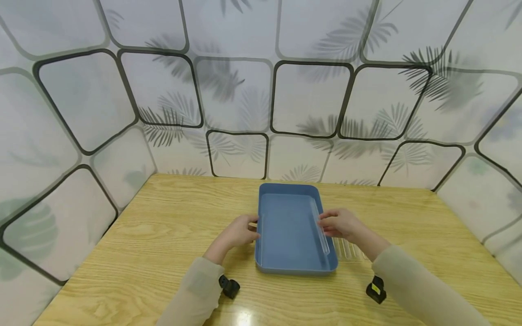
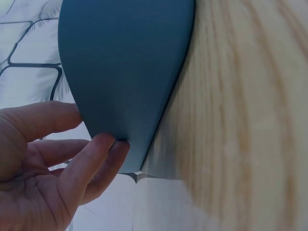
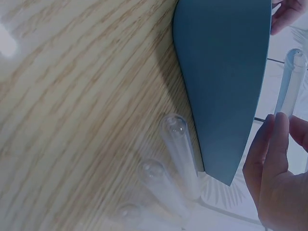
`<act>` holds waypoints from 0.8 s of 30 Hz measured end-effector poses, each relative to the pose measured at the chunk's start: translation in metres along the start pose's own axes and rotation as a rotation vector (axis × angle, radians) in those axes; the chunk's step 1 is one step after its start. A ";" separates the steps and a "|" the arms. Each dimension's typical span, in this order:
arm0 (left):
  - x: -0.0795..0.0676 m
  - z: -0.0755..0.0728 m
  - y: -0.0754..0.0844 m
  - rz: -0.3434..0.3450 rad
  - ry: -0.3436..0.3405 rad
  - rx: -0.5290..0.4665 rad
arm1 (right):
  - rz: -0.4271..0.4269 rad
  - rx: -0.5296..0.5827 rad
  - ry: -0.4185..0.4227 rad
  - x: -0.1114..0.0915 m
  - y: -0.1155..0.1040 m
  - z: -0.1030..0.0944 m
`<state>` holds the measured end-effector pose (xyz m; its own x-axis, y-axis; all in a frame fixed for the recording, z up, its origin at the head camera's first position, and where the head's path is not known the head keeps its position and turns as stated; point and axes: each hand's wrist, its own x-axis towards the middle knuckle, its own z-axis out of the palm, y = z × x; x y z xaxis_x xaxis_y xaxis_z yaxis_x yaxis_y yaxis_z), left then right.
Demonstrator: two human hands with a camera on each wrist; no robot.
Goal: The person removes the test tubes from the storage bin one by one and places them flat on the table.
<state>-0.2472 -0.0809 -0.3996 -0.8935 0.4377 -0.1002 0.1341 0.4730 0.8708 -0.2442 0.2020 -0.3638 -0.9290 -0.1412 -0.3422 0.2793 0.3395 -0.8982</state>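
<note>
A blue rectangular tray (image 1: 291,269) lies on the wooden table. My left hand (image 1: 240,231) is at its left wall; in the left wrist view some fingertips (image 2: 103,144) rest on the wall's outer face while others reach the rim. My right hand (image 1: 340,224) pinches a clear test tube (image 1: 320,226) over the tray's right side. From the right wrist, this tube (image 3: 291,82) shows above the rim. A faint clear outline (image 1: 262,240) runs along the tray's left inner side, possibly another tube.
Several clear test tubes (image 1: 346,248) lie side by side on the table, right of the tray and partly under my right forearm. A patterned cloth wall (image 1: 302,156) rises behind the table (image 1: 183,203) and along both sides.
</note>
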 end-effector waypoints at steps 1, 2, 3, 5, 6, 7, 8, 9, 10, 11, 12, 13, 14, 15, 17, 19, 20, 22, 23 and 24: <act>0.000 0.000 0.000 0.000 0.000 0.000 | -0.001 -0.001 0.000 0.000 0.001 -0.001; 0.000 0.000 0.000 -0.001 -0.001 0.000 | -0.003 0.000 -0.001 -0.001 0.001 -0.002; 0.000 0.000 0.001 -0.002 -0.001 0.000 | -0.007 -0.004 -0.003 -0.001 0.002 -0.003; 0.000 0.000 0.001 -0.004 -0.002 0.000 | -0.010 -0.002 -0.001 -0.001 0.003 -0.005; 0.000 0.000 0.001 -0.004 -0.002 -0.001 | -0.010 0.003 0.002 -0.001 0.004 -0.006; 0.000 0.000 0.001 -0.002 -0.002 0.000 | -0.012 0.003 0.000 -0.001 0.005 -0.007; -0.001 0.000 0.001 0.000 -0.002 0.001 | -0.011 0.008 0.004 -0.001 0.006 -0.008; -0.001 0.000 0.001 0.001 -0.002 0.001 | -0.008 0.011 0.008 -0.001 0.007 -0.009; -0.001 0.000 0.001 0.002 -0.002 0.002 | -0.006 0.016 0.011 -0.001 0.008 -0.010; -0.001 0.000 0.001 0.004 -0.002 0.004 | -0.005 0.015 0.012 -0.001 0.009 -0.011; 0.000 0.000 0.001 0.004 -0.002 0.006 | -0.003 0.012 0.014 -0.001 0.010 -0.012; 0.000 0.000 0.001 0.003 -0.002 0.008 | -0.001 0.009 0.017 -0.002 0.011 -0.014; 0.000 0.000 0.001 0.002 -0.002 0.009 | 0.000 0.006 0.020 -0.002 0.012 -0.015; 0.000 0.000 0.001 0.000 -0.003 0.009 | -0.002 0.006 0.018 -0.002 0.013 -0.016; 0.000 0.000 0.001 -0.003 -0.002 0.008 | -0.007 0.009 0.017 -0.003 0.015 -0.019; 0.000 0.000 0.001 -0.004 -0.002 0.008 | -0.014 0.027 0.014 -0.003 0.017 -0.021; 0.000 0.000 0.001 -0.002 -0.003 0.008 | -0.021 0.035 0.008 -0.004 0.018 -0.022; 0.000 0.000 0.001 -0.001 -0.002 0.007 | -0.025 0.050 0.006 -0.004 0.021 -0.025; 0.000 0.000 0.001 0.001 -0.002 0.007 | -0.027 0.056 0.007 -0.004 0.022 -0.027; 0.000 0.000 0.001 0.002 -0.002 0.007 | -0.028 0.062 0.008 -0.004 0.023 -0.028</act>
<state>-0.2467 -0.0805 -0.3988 -0.8924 0.4403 -0.0989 0.1391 0.4770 0.8678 -0.2408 0.2365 -0.3753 -0.9383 -0.1426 -0.3150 0.2677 0.2772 -0.9228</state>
